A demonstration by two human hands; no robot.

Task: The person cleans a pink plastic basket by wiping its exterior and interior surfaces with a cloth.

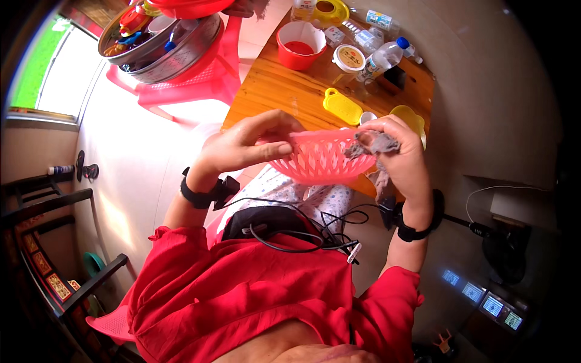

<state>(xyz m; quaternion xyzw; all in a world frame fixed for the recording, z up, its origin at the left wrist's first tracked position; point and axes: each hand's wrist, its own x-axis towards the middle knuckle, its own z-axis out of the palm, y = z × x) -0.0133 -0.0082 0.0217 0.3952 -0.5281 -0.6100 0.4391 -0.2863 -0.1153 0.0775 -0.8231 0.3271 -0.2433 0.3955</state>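
A pink plastic lattice basket (324,159) is held tilted above my lap, its openwork side towards me. My left hand (254,143) grips its left rim, thumb on the near side and fingers behind. At the right end, my right hand (397,136) holds a grey-brown cloth (374,143) against the basket's rim. Part of that cloth hangs below the palm. Some fingers of both hands are hidden behind the basket. Just beyond it, a yellow plastic lid with a loop (342,107) and a small white cup (367,118) rest on the wooden table (268,90).
A red tub (301,47), a lidded container (348,59), and several plastic bottles (385,56) stand or lie farther back. To the left, a pink stool (190,93) bears a metal basin (177,61) full of items. Black cables (290,247) trail across my lap.
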